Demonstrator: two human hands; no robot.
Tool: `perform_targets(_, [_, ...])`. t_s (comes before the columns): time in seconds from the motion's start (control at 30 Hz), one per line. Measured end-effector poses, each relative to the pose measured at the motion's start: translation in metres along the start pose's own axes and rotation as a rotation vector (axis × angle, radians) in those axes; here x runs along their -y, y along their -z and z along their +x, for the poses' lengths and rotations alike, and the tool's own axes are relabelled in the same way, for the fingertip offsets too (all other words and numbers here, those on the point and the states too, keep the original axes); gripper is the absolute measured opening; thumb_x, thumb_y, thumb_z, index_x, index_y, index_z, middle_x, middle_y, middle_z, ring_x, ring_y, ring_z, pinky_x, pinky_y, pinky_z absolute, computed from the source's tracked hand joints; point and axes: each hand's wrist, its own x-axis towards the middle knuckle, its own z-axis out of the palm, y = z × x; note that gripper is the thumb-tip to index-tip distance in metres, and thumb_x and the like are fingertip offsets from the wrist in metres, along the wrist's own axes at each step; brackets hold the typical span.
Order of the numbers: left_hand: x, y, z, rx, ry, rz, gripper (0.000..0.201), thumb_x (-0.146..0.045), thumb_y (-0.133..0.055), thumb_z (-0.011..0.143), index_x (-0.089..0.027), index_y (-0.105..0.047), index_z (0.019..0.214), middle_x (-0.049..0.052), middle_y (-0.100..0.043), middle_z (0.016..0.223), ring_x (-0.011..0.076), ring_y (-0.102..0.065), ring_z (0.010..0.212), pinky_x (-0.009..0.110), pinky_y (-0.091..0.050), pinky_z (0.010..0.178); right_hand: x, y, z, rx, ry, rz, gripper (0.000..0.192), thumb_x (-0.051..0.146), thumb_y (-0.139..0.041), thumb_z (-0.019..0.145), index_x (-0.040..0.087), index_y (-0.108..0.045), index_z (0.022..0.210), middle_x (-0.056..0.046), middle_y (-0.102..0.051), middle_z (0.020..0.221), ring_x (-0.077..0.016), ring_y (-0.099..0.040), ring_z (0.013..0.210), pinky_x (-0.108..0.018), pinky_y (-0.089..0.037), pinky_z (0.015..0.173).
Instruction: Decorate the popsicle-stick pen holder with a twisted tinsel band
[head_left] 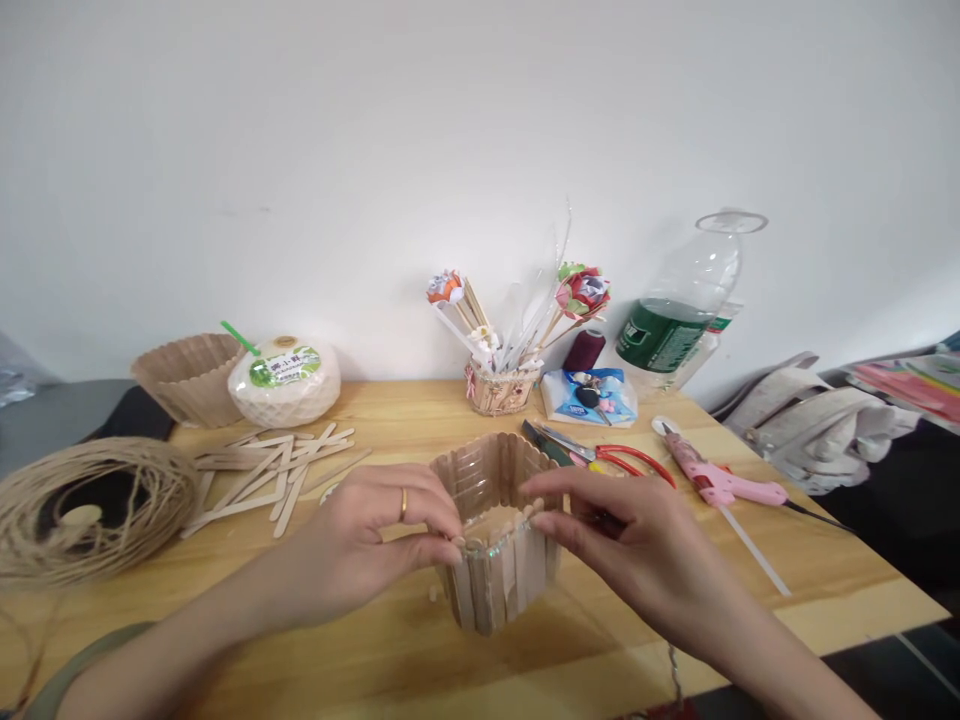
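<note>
A small basket made of craft sticks (pixel 491 592) stands at the front middle of the table, its hollow inside visible from above. A thin glittery trim runs along part of its near rim. At the rim's left corner, my left hand (pixel 375 530), with a gold ring, has thumb and fingertips pinched together. My right hand (pixel 637 530) grips the rim's right side between thumb and fingers. Whether either hand also holds a piece of the trim is too small to tell. Loose craft sticks (pixel 281 480) lie in a pile to the left.
On the left are a twine roll (pixel 161 500), a wrapped coconut (pixel 285 385) and a brown fluted container (pixel 184 385). Paper flowers fill a small decorated pot (pixel 502 388) behind. Red-handled pliers (pixel 630 458), a pink glue gun (pixel 720 482) and a plastic bottle (pixel 667 330) are to the right.
</note>
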Motion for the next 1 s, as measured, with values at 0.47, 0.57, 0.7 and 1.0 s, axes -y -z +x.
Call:
perform_targets(0.47, [0.006,0.006,0.004,0.041,0.257,-0.182,0.027,-0.033,-0.046,0.087,-0.017,-0.068,0.088,0.005,-0.07,0.09,0.0162,-0.062,0.084,0.026,-0.046,0.078,-0.013,0.005,0.012,0.17,-0.154,0.271,0.023,0.04,-0.057,0.08,0.018,-0.063,0.076,0.002,-0.054,0.063,-0.0104,-0.045,0.058,-0.022,-0.034,0.051])
perform_targets(0.57, [0.004,0.007,0.006,0.02,0.288,-0.243,0.036,-0.039,-0.04,0.089,-0.018,-0.069,0.092,0.005,-0.07,0.096,0.0174,-0.062,0.092,0.028,-0.044,0.085,-0.017,0.003,0.014,0.168,-0.148,0.281,0.025,0.042,-0.058,0.078,0.018,-0.064,0.075,0.002,-0.055,0.063,-0.0105,-0.046,0.058,-0.022,-0.034,0.05])
perform_targets(0.7, [0.001,0.003,0.008,0.004,0.345,-0.286,0.036,-0.04,-0.04,0.087,-0.019,-0.069,0.09,0.003,-0.07,0.094,0.0164,-0.061,0.09,0.028,-0.043,0.085,-0.016,0.001,0.018,0.172,-0.149,0.265,0.025,0.043,-0.057,0.078,0.019,-0.065,0.075,0.002,-0.055,0.062,-0.0107,-0.045,0.056,-0.022,-0.033,0.049])
perform_targets(1.0, [-0.002,-0.013,0.007,-0.078,0.425,-0.202,0.016,-0.031,-0.065,0.071,-0.017,-0.07,0.078,0.002,-0.066,0.079,0.0147,-0.057,0.075,0.026,-0.043,0.072,-0.001,-0.004,0.014,0.164,-0.165,0.174,0.022,0.038,-0.054,0.08,0.02,-0.063,0.074,0.003,-0.055,0.062,-0.0108,-0.043,0.056,-0.022,-0.031,0.049])
